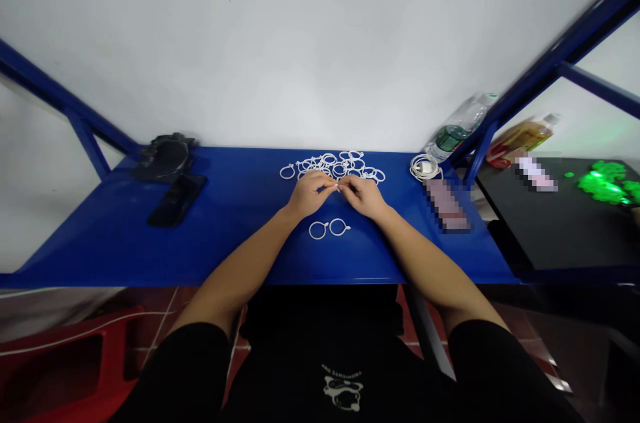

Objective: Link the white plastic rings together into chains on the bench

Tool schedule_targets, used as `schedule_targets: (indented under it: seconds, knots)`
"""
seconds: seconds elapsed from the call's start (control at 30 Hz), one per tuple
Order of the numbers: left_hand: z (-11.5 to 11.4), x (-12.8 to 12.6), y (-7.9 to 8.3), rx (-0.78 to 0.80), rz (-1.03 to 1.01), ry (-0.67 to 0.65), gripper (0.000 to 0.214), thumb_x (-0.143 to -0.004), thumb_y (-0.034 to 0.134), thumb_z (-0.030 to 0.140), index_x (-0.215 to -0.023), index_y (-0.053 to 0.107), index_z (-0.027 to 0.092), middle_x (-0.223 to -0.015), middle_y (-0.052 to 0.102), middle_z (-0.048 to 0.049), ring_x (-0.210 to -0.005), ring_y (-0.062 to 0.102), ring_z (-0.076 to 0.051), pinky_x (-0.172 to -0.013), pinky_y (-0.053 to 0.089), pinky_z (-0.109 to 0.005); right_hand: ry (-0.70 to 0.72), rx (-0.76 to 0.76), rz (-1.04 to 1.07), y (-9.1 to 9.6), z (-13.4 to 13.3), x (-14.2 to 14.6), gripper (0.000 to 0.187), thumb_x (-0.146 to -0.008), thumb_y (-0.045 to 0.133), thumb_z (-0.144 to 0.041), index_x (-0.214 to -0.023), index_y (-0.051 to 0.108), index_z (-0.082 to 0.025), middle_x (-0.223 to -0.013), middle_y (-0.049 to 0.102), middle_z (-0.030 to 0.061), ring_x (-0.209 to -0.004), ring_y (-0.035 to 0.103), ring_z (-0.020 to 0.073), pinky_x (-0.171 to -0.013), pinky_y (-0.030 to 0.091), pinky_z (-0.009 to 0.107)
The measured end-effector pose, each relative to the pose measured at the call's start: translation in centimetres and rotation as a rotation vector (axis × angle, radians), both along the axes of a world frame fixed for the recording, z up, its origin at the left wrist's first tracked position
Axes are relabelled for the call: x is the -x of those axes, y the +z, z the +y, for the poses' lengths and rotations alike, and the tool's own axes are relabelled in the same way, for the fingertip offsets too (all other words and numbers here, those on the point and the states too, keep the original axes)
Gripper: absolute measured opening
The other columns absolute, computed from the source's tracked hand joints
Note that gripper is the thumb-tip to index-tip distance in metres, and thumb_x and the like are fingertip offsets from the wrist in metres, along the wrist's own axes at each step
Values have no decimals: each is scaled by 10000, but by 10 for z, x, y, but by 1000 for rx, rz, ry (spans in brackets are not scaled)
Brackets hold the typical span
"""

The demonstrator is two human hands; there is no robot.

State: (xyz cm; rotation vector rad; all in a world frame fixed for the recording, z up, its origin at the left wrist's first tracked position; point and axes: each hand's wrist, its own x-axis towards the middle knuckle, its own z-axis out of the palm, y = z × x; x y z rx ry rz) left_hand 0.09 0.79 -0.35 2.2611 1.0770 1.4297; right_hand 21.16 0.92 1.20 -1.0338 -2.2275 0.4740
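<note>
My left hand and my right hand meet over the middle of the blue table, thumbs and fingers pinched together. Between the fingertips shows a small white part of what looks like a curtain ring; the fingers hide most of it. Just beyond the hands lies a loose pile of white curtain rings, each with a small eyelet. Closer to my body, two more rings lie flat side by side, a left ring and a right ring.
On the left of the blue table are a black phone and a dark bundle. To the right sit a coiled white charger cable, a water bottle and a blurred-out pinkish object. Blue metal posts flank the table.
</note>
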Motion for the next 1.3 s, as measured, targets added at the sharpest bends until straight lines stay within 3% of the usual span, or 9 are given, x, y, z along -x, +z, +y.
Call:
schedule_targets:
  seconds: [0.1, 0.23, 0.4, 0.6, 0.73, 0.93, 1.13, 1.3]
  knots:
    - [-2, 0, 6, -27, -15, -4, 73, -942, 710, 255, -880, 732, 224, -984, 786, -57, -963, 719, -208, -953, 558, -443, -54, -58, 18, 0, 7, -8, 234, -1043, 535, -367, -1092, 720, -231, -964, 782, 56, -820, 711, 201, -782, 530, 308]
    - [-4, 6, 10, -10, 51, -65, 47, -874, 678, 169, -869, 678, 216, -1089, 780, -72, -1048, 712, -225, -1019, 525, -473, -306, -93, 31, -3, 27, -29, 276, -1024, 545, -380, -1153, 718, -209, -1103, 771, 101, -838, 699, 226, -836, 556, 361]
    - [-6, 9, 8, 99, 237, -123, 77, -862, 635, 207, -893, 703, 222, -857, 751, -44, -844, 691, -201, -856, 547, -390, -496, -36, -66, -11, 46, -46, 352, -956, 635, -373, -1248, 692, -185, -1242, 735, 134, -1072, 701, 304, -950, 563, 436]
    - [-10, 4, 5, 176, 337, -230, 139, -881, 645, 286, -890, 765, 218, -799, 757, -29, -732, 689, -162, -753, 546, -321, -540, 58, -205, -10, 41, -35, 396, -957, 665, -380, -1320, 671, -222, -1332, 706, 127, -1181, 681, 319, -970, 563, 435]
    - [-12, 2, 3, 244, 340, -203, 235, -880, 687, 352, -1040, 787, 212, -819, 786, -20, -715, 715, -148, -736, 553, -295, -585, 119, -298, -5, 38, -34, 444, -977, 639, -412, -1381, 636, -229, -1368, 695, 122, -1195, 675, 313, -978, 550, 422]
    - [-15, 0, 2, 354, 279, -249, 255, -880, 707, 364, -1063, 790, 208, -790, 795, -6, -649, 714, -130, -685, 556, -272, -592, 126, -256, -8, 42, -39, 377, -971, 634, -391, -1304, 688, -225, -1295, 730, 111, -1150, 686, 303, -949, 547, 404]
    - [-11, 1, -4, 233, 234, -193, 217, -909, 690, 368, -998, 812, 212, -826, 807, -27, -678, 727, -137, -689, 566, -276, -589, 61, -129, -11, 46, -41, 307, -965, 579, -308, -1216, 722, -202, -1118, 766, 103, -1031, 698, 282, -916, 550, 400]
    - [-5, 4, -7, 140, 220, -145, 209, -954, 651, 351, -994, 816, 227, -839, 806, -16, -715, 729, -133, -697, 565, -276, -565, -41, -95, -10, 45, -41, 358, -981, 496, -242, -1265, 706, -181, -1196, 736, 135, -1083, 688, 286, -951, 544, 408]
